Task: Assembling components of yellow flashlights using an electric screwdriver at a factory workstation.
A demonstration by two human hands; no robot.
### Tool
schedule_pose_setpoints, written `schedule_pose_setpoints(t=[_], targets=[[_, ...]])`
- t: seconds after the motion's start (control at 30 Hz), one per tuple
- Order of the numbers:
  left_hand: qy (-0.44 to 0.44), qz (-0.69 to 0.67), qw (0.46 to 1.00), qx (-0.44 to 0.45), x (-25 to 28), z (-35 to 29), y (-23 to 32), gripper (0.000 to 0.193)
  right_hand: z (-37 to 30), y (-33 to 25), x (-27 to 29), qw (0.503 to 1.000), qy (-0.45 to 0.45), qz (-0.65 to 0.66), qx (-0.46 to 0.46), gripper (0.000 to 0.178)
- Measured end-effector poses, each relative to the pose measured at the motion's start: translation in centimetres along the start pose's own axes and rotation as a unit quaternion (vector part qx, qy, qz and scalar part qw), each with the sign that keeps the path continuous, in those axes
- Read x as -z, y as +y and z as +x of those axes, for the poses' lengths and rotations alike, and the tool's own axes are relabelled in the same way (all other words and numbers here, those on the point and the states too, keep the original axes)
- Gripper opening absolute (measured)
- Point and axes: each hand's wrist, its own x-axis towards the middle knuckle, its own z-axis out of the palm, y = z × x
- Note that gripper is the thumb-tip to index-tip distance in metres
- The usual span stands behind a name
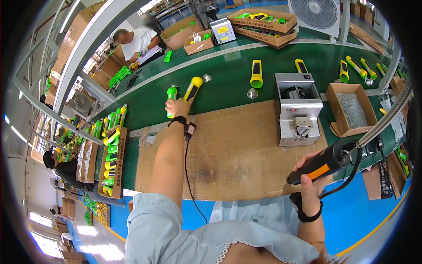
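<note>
- The left hand (178, 107) is stretched far forward onto the green conveyor belt (228, 79), fingers wrapped around the black grip of a yellow flashlight (192, 89), which lies tilted on the belt beside a green flashlight (171, 100)
- The right hand (310, 176) is back at the person's side, fingers curled tight round a black-and-orange electric screwdriver (323, 165); it hangs from a cable, judged so it stays within reach
- A grey screw feeder (298, 110) stands on the cardboard-covered bench (237, 154), next to an open box of screws (354, 110)
- Counted on the belt ahead: two silver reflector cones (252, 93), and about six more yellow or green flashlights farther along
</note>
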Motion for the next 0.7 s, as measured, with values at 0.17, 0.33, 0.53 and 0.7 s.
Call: schedule_pose_setpoints(t=[0.17, 0.33, 0.53, 0.7], targets=[[-0.071, -0.137, 0.987, 0.032, -0.6, 3.8, -9.0, 0.081, 0.0, 0.1, -1.2, 0.999, 0.015, 0.021, 0.022, 0.065], [-0.211, -0.559, 0.801, 0.028, 1.3, 0.3, -12.2, 0.072, 0.1, 0.7, -1.4, 1.0, -0.024, 0.01, 0.007, 0.058], [-0.374, -0.777, 0.506, 0.028, 6.0, -11.3, -11.4, 0.05, 0.0, 0.1, -0.6, 0.999, -0.019, 0.009, 0.032, 0.051], [-0.36, -0.678, 0.636, -0.076, 8.0, -21.2, -10.5, 0.052, -0.5, -0.8, -0.4, 0.998, -0.008, -0.003, 0.055, 0.047]])
